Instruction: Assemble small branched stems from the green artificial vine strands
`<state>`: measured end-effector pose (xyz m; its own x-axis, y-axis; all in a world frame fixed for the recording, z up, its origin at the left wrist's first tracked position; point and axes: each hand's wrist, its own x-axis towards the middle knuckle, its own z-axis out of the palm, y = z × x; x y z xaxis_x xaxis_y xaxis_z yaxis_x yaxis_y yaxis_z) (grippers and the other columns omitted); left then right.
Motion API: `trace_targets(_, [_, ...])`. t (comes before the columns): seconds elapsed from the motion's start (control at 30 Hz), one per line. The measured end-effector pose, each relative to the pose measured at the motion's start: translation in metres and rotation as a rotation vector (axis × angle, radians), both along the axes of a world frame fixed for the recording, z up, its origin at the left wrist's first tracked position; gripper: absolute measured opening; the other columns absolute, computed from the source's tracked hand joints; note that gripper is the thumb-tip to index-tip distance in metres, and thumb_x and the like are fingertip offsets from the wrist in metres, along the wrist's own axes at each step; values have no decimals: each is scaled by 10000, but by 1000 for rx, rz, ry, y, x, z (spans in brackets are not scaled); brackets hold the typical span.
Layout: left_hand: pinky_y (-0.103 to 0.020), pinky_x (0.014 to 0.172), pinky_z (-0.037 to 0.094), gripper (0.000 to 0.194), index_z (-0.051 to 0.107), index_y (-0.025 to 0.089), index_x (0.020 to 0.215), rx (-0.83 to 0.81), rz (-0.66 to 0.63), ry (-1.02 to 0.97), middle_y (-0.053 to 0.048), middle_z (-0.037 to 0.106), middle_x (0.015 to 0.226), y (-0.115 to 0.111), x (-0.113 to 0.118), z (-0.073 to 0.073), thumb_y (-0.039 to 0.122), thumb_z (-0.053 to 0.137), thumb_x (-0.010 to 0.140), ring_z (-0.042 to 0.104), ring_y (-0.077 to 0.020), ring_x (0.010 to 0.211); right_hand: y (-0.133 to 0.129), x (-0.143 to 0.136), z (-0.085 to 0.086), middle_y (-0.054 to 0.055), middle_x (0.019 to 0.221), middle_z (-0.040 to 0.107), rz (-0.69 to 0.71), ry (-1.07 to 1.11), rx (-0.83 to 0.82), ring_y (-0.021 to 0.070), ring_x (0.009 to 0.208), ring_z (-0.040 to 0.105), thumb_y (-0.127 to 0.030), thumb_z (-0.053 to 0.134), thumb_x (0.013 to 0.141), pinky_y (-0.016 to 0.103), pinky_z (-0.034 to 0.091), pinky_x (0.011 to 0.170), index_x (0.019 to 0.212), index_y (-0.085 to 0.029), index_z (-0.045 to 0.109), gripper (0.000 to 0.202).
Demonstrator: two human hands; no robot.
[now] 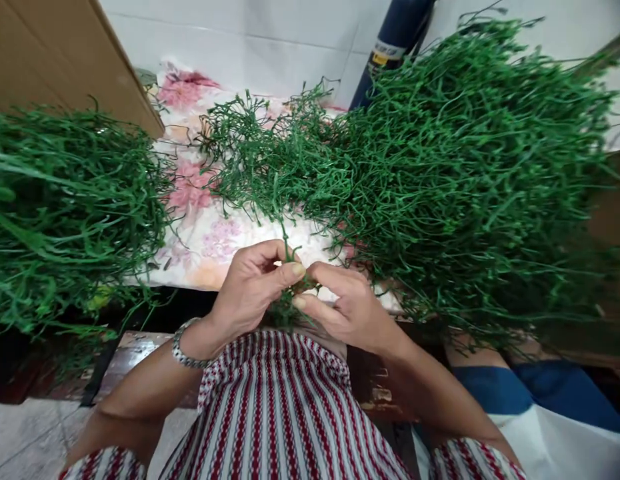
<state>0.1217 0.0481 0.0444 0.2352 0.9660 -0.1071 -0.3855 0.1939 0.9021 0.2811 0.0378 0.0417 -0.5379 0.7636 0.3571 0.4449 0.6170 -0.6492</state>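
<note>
The left hand (253, 283) pinches a thin, branching green stem (285, 233) between thumb and fingers, over the near edge of the counter's white, pink-flowered cloth (215, 237). Just right, the right hand (353, 307) holds its thumb and forefinger narrowly apart; whether they grip anything, I cannot tell. A large tangled green pile (490, 160) stands right, a smaller stringy green heap (70, 207) left.
</note>
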Motion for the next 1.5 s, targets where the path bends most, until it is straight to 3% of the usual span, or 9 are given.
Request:
trace_targets(0.1, [-157,409,264,297,513,135,580,9,36,35,45,467,527,3,0,-6,289,761,631,385,-37,460,1,-7,-13,-41,573,425,-14,37,-85,67,529,384,-243,480,892,205,311,521,622,-166,441,283])
trace_targets(0.27, [-173,425,266,318,505,135,570,27,34,120,56,421,504,5,-5,-15,302,772,613,367,-41,462,7,-2,-12,-14,742,558,8,84,-229,82,673,495,-284,546,864,191,373,627,896,-155,547,133])
trace_targets(0.43, [-165,405,269,280,550,133,609,-8,14,70,49,466,524,5,-4,-16,305,772,616,364,-32,443,11,-7,-16,-45,605,485,-50,164,-259,61,559,427,-270,539,868,180,333,540,722,-155,534,186])
trace_targets(0.77, [-155,409,306,152,607,146,683,-60,54,-77,35,528,583,-4,-10,-28,225,737,669,408,-33,457,5,-19,-38,-23,692,540,-20,385,-316,81,622,487,-295,534,867,191,385,594,810,-170,550,138])
trace_targets(0.97, [-146,509,383,111,610,143,680,-16,175,-189,14,572,693,-6,-2,-33,181,714,681,493,-49,580,4,-22,-46,-33,645,408,34,244,-271,82,567,385,-314,376,929,205,341,555,733,-183,420,239])
trace_targets(1.1, [-159,548,398,103,589,143,682,-42,114,-270,-3,592,694,-7,0,-34,182,681,706,513,-68,622,6,-21,-44,-23,667,427,50,202,-239,87,580,402,-312,355,934,211,352,577,773,-183,431,220])
trace_targets(1.23, [-167,422,278,156,538,144,666,-147,-21,-290,9,534,575,-6,-4,-32,220,668,710,417,-59,494,5,-18,-45,-26,662,449,157,287,-276,75,562,408,-291,370,935,197,349,557,784,-182,456,205])
trace_targets(1.37, [-178,427,268,217,480,163,659,-179,65,-355,83,292,438,-2,-12,-25,270,654,733,260,-41,392,-1,-15,-54,-28,604,439,296,356,-366,81,526,403,-342,363,937,212,343,522,734,-178,460,278])
trace_targets(1.5, [-191,431,285,206,506,163,689,-49,116,-223,67,418,488,0,-18,-20,260,687,706,347,-38,395,-2,-7,-57,14,689,522,69,492,-335,119,639,523,-316,395,928,253,423,603,763,-174,514,248])
